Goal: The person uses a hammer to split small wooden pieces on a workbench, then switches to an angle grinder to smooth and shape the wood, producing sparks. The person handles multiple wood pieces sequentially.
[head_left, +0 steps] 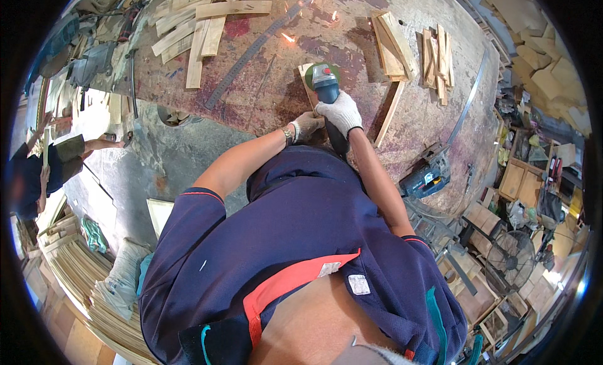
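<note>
My right hand (342,112), in a white knit glove, is wrapped round the body of an angle grinder (326,82) with a dark blue and silver housing. Its green-edged disc lies over a narrow wooden strip (306,75) on the worktable. Beside it, my left hand (306,124), also gloved, closes on the near end of that strip; the fingertips are partly hidden. Orange sparks (289,37) fly over the far part of the table. A watch (288,134) sits on my left wrist.
The stained worktable (251,114) carries a long metal ruler (251,51), wooden slats (207,35) at far left, and wood pieces (392,45) to the right. A blue power tool (430,177) lies near right. A standing fan (510,251) is at right; another person (53,167) works at left.
</note>
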